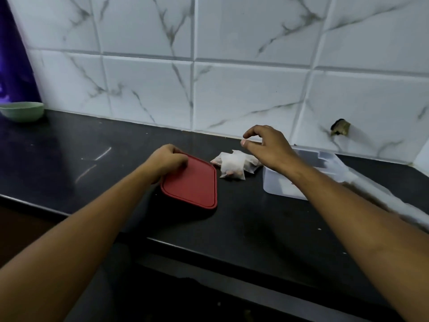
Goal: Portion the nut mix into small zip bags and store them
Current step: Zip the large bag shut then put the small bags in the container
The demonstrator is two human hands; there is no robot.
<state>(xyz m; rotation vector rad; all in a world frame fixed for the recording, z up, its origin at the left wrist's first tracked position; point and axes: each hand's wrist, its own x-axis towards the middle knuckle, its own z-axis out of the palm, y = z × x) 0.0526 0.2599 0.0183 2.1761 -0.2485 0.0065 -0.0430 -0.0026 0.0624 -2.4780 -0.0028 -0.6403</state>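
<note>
Pale green bowl far left on black counter, white veined wall tiles

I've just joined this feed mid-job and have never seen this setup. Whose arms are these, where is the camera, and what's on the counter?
There is no machine here. These are a person's two bare arms, filmed by one camera worn on their head and looking down. The left hand grips the far corner of a red lid. The right hand hovers over some small filled bags and holds nothing. To their right sits a clear tub. A green bowl stands far left on the black counter.
</note>
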